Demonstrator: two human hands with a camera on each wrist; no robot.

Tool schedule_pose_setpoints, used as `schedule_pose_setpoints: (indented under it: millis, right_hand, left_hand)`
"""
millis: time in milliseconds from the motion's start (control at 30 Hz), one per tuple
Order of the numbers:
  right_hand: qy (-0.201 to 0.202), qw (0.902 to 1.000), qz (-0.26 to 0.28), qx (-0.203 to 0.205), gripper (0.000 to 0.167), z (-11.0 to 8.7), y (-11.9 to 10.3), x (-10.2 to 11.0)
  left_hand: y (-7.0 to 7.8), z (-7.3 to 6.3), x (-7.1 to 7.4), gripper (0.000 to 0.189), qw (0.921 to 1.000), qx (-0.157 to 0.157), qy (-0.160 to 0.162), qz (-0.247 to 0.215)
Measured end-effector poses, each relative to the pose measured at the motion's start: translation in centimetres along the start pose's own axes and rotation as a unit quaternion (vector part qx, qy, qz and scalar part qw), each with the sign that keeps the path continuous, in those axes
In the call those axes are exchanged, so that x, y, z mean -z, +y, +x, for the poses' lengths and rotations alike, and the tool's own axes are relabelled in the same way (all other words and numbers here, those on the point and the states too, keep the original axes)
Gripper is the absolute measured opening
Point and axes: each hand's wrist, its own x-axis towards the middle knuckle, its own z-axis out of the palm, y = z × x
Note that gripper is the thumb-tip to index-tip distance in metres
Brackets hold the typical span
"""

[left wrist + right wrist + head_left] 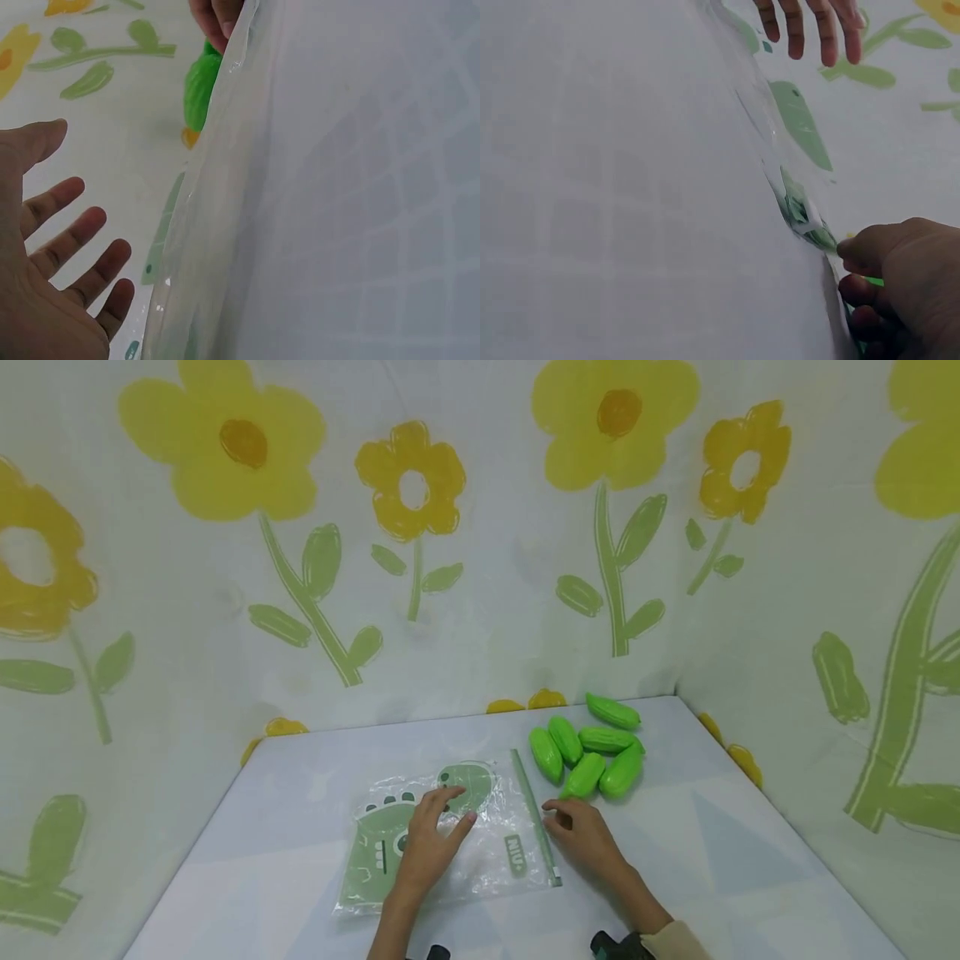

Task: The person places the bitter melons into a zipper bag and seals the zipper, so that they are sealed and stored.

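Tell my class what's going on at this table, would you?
A person is handling a clear printed bag that lies flat on the table. The right hand appears to pinch the bag's edge at the green strip, while the left hand is open above the bag, gripping nothing. Several green gourds lie outside the bag, just beyond the right hand.

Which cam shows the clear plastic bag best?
Head: the bag lies spread out in view with its green strip, though the left hand hides part. Left wrist shows only a crinkled edge; right wrist, an edge-on sliver by the right hand.
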Motion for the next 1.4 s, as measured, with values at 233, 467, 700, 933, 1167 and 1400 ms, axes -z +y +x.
schedule_pose_setpoints:
  millis: [233,467,700,933,1167,1400]
  right_hand:
    - [0.007,0.9999,-0.014,0.004,0.018,1.0,-0.1,-0.6]
    - [0.006,0.9998,0.006,-0.016,0.016,1.1,0.3,-0.7]
    - [0.006,0.9996,0.016,-0.023,0.012,0.9,0.4,-0.6]
    - [-0.004,0.9999,0.011,0.005,0.017,1.1,0.3,-0.9]
    - [-0.006,0.9996,-0.021,0.02,0.021,1.2,0.4,-1.2]
    - [0.008,0.9975,-0.062,0.032,0.026,0.9,0.5,-1.3]
  left_hand:
    - [-0.7,-0.3,0.1,0.047,0.9997,0.012,-0.011,-0.018]
    - [-0.8,-0.6,0.1,0.044,0.9999,0.01,-0.007,0.0]
    - [-0.7,-1.0,-0.2,0.045,0.9996,0.021,-0.017,0.013]
    - [-0.8,-0.9,-0.3,0.043,0.9995,0.019,-0.025,0.0]
    - [-0.5,-0.6,-0.4,0.03,0.9985,0.036,-0.039,-0.007]
    - [0.4,0.3,-2.0,0.022,0.9977,0.033,-0.059,-0.008]
